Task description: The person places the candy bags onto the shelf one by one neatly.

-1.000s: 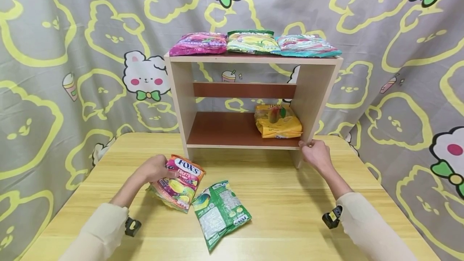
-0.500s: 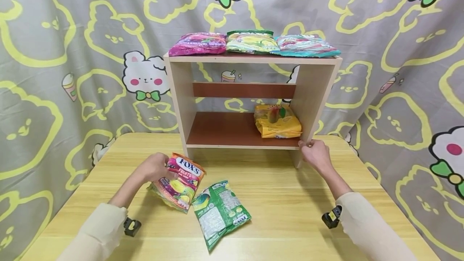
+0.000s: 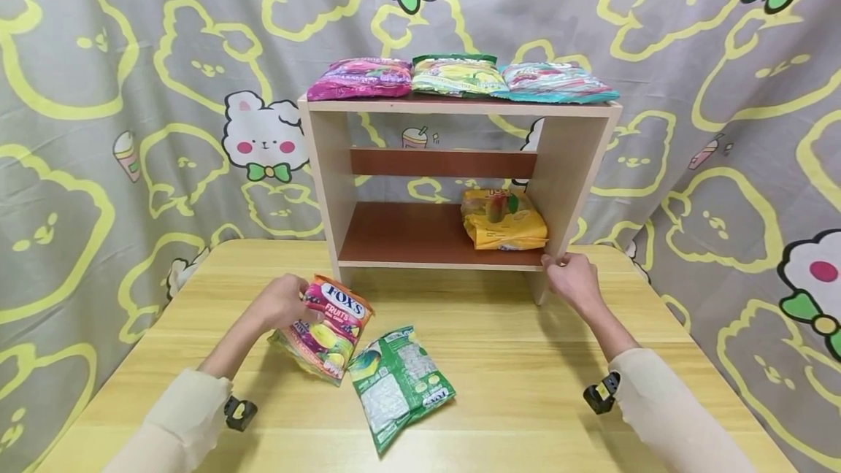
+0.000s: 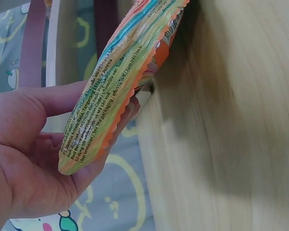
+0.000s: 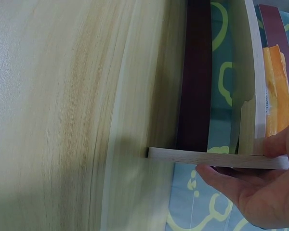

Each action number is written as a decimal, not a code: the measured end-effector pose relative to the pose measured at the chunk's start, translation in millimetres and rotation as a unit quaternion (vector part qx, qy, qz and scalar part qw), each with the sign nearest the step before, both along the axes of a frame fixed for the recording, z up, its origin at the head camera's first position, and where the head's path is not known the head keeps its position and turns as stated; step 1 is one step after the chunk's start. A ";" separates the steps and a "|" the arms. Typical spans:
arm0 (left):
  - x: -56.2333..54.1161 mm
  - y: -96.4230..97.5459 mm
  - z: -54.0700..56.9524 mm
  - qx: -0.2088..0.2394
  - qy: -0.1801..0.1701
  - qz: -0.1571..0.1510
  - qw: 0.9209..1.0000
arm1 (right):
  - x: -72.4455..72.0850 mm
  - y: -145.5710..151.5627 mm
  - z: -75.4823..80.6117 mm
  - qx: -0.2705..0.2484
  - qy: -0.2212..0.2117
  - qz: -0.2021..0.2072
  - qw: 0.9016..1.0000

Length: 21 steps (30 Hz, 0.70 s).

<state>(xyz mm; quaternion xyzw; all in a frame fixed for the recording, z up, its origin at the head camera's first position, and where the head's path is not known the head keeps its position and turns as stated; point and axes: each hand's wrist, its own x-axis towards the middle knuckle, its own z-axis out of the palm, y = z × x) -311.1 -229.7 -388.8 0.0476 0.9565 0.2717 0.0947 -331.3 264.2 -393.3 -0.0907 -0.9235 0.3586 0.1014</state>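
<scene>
My left hand (image 3: 282,303) grips a FOX'S fruits candy bag (image 3: 333,323), red, orange and yellow, tilted up over the table's left side. In the left wrist view the thumb lies on one face of this candy bag (image 4: 106,96) and the fingers go round the other. My right hand (image 3: 573,281) pinches the front edge of the shelf's right side panel; the right wrist view has thumb and fingers on either side of that panel (image 5: 216,160). A green FOX'S bag (image 3: 401,385) lies flat on the table, just right of the held bag.
The two-level wooden shelf (image 3: 447,266) stands at the back of the table (image 3: 512,400). A yellow mango candy bag (image 3: 502,221) sits at the right of its lower board. Purple (image 3: 361,79), green-yellow (image 3: 456,75) and teal (image 3: 555,83) bags line the top. Patterned curtain (image 3: 197,57) hangs behind.
The top of the FOX'S fruits bag has risen slightly in my left hand. My right hand keeps its place on the shelf panel.
</scene>
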 end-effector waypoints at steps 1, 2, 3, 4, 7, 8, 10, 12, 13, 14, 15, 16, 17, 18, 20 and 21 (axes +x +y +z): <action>0.0 0.0 -0.4 0.000 0.000 0.001 1.000 | 0.0 -0.2 0.1 -0.001 0.001 0.000 1.000; -0.2 0.0 -0.7 0.001 -0.001 0.002 1.000 | 0.0 -0.3 0.2 -0.002 0.001 0.000 1.000; -0.3 0.4 -0.9 0.003 -0.003 0.004 1.000 | -0.1 -0.4 0.0 -0.002 0.002 -0.001 1.000; -0.5 0.9 -0.8 0.004 -0.003 0.004 1.000 | -0.2 -0.4 -0.2 -0.002 0.003 -0.002 1.000; -0.6 3.0 0.2 0.010 -0.005 0.003 1.000 | -0.5 -0.7 -1.0 -0.003 0.008 -0.004 1.000; -0.5 3.7 0.9 0.012 -0.006 0.002 1.000 | -0.8 -0.4 -1.5 -0.003 0.009 -0.004 1.000; -0.2 5.0 2.3 0.009 -0.003 0.000 1.000 | -1.1 -0.2 -2.0 -0.004 0.011 -0.003 1.000; 0.3 6.2 3.6 0.009 -0.001 0.000 1.000 | -1.2 -0.1 -2.2 -0.005 0.012 -0.001 1.000; 0.5 6.6 3.9 0.008 0.001 0.001 1.000 | -1.4 0.1 -2.2 -0.006 0.013 -0.001 1.000; 1.0 7.2 4.4 0.008 0.003 0.001 1.000 | -1.6 0.4 -2.2 -0.006 0.013 0.000 1.000; 1.5 7.8 4.5 0.008 0.006 0.001 1.000 | -1.4 0.4 -2.0 -0.007 0.012 0.001 1.000; 2.1 8.5 5.0 0.009 0.009 0.001 1.000 | -1.3 0.4 -1.8 -0.008 0.012 0.002 1.000; 2.8 9.2 5.3 0.011 0.013 0.000 1.000 | -1.2 0.4 -1.6 -0.008 0.012 0.003 1.000; 3.5 10.0 5.5 0.014 0.017 -0.001 1.000 | -0.9 0.3 -1.4 -0.009 0.012 0.003 1.000; 4.8 12.3 6.4 0.018 0.029 -0.002 0.999 | -0.7 0.4 -1.3 -0.009 0.012 0.003 1.000; 5.4 13.5 6.8 0.021 0.032 -0.002 0.999 | -0.4 0.3 -1.2 -0.010 0.012 0.003 1.000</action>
